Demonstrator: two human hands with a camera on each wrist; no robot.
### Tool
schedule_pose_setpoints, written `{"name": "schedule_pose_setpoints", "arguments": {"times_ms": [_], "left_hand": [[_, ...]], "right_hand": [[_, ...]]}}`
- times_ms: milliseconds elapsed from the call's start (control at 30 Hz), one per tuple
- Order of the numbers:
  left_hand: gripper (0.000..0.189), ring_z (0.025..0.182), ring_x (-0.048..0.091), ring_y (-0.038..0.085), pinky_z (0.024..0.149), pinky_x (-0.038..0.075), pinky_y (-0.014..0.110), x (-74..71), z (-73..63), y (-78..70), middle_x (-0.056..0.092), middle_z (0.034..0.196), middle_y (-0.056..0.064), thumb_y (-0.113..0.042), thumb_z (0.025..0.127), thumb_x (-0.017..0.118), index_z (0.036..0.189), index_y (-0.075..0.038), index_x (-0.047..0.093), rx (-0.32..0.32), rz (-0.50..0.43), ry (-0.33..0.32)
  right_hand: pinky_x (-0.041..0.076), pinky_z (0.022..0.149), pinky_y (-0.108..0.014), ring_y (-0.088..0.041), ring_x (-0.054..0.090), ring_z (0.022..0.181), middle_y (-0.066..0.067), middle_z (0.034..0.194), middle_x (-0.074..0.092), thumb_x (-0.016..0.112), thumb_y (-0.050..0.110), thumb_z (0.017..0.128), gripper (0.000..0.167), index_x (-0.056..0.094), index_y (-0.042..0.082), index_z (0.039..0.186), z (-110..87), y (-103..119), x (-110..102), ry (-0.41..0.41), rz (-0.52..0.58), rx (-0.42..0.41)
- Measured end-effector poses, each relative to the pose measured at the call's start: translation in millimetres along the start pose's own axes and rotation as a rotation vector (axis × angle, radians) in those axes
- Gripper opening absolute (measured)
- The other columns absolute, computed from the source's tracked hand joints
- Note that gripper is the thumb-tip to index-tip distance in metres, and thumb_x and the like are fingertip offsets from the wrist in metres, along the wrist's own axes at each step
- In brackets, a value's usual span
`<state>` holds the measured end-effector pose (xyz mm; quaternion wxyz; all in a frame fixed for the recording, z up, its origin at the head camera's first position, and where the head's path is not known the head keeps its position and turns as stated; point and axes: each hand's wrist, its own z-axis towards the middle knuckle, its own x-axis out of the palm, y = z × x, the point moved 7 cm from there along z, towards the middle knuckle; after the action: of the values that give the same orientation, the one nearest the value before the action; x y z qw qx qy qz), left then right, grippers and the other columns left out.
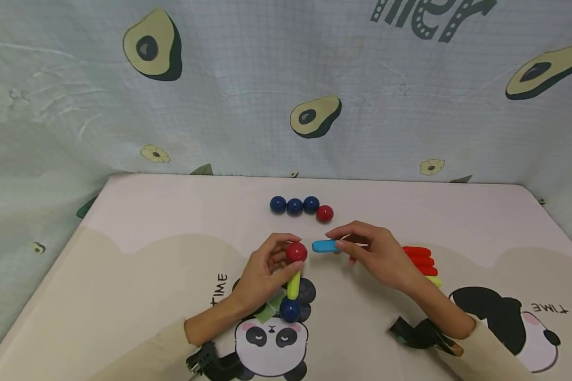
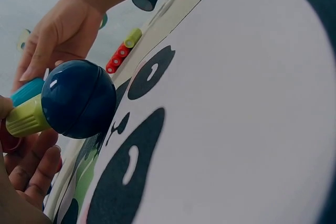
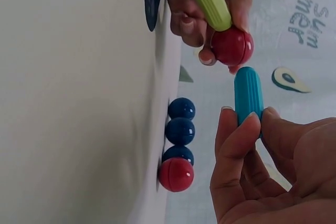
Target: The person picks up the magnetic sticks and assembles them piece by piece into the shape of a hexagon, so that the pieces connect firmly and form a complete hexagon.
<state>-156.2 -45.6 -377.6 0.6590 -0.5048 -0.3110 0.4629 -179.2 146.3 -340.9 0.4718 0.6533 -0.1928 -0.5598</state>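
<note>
My left hand [image 1: 263, 272] pinches a red ball [image 1: 296, 252] between fingers and thumb. From that ball a yellow-green ribbed rod [image 1: 293, 286] runs to a dark blue ball [image 1: 289, 309] at its near end, the three joined as one piece. To the right, my right hand [image 1: 378, 255] pinches a light blue ribbed rod [image 1: 325, 246] by one end. Its free end points toward the red ball, with a small gap between them in the head view. The right wrist view also shows the blue rod [image 3: 248, 95] just short of the red ball [image 3: 232, 46].
Several loose balls, dark blue [image 1: 294, 207] and red [image 1: 324, 214], lie in a row beyond the hands. Red rods [image 1: 420, 260] and a yellow-green rod [image 1: 435, 281] lie partly behind the right forearm. A panda-printed cloth [image 1: 162, 286] covers the table; an avocado-patterned curtain [image 1: 248, 69] hangs behind.
</note>
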Motion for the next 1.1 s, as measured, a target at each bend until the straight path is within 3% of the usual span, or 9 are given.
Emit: {"name": "schedule_pose_setpoints", "arguments": {"times_ms": [400, 600, 833, 967, 1100], "left_hand": [[0.039, 0.09, 0.06, 0.02, 0.078, 0.051, 0.025, 2.6, -0.4, 0.5, 0.066, 0.105, 0.012, -0.003, 0.09, 0.063, 0.127, -0.003, 0.048, 0.003, 0.011, 0.012], [0.041, 0.092, 0.06, 0.021, 0.08, 0.051, 0.027, 3.4, -1.1, 2.7, 0.063, 0.109, 0.017, -0.005, 0.09, 0.063, 0.128, -0.006, 0.047, -0.024, 0.026, 0.034], [0.04, 0.087, 0.056, 0.02, 0.07, 0.051, 0.025, 1.3, -1.0, 3.4, 0.058, 0.109, 0.007, -0.012, 0.09, 0.066, 0.127, -0.013, 0.052, -0.069, 0.109, 0.007], [0.037, 0.086, 0.056, 0.02, 0.069, 0.051, 0.026, 0.2, -1.0, 3.7, 0.058, 0.11, 0.006, -0.013, 0.091, 0.065, 0.126, -0.013, 0.056, -0.075, 0.137, -0.004], [0.033, 0.081, 0.056, 0.019, 0.065, 0.049, 0.026, -1.5, -0.8, 4.7, 0.059, 0.099, 0.006, -0.015, 0.092, 0.063, 0.124, -0.011, 0.058, -0.082, 0.17, -0.025]], "right_hand": [[0.044, 0.054, -0.025, -0.017, 0.061, 0.067, -0.001, 0.093, 0.066, 0.063, 0.017, 0.093, 0.023, 0.066, 0.017, 0.116, 1.5, 2.2, 6.2, 0.004, 0.012, 0.021], [0.048, 0.058, -0.028, -0.016, 0.061, 0.069, -0.001, 0.098, 0.065, 0.063, 0.017, 0.093, 0.024, 0.065, 0.016, 0.117, 4.3, 4.4, 9.5, 0.001, 0.023, -0.009], [0.054, 0.066, -0.035, -0.024, 0.063, 0.076, -0.003, 0.109, 0.063, 0.062, 0.013, 0.093, 0.024, 0.064, 0.012, 0.118, 13.3, 11.9, 18.3, 0.009, 0.088, -0.054], [0.054, 0.067, -0.036, -0.026, 0.064, 0.078, -0.002, 0.107, 0.064, 0.062, 0.013, 0.093, 0.024, 0.064, 0.011, 0.117, 17.6, 15.9, 21.2, -0.002, 0.105, -0.066], [0.054, 0.067, -0.036, -0.026, 0.065, 0.08, -0.002, 0.101, 0.065, 0.062, 0.015, 0.094, 0.025, 0.063, 0.011, 0.119, 20.7, 16.9, 21.4, -0.011, 0.104, -0.072]]}}
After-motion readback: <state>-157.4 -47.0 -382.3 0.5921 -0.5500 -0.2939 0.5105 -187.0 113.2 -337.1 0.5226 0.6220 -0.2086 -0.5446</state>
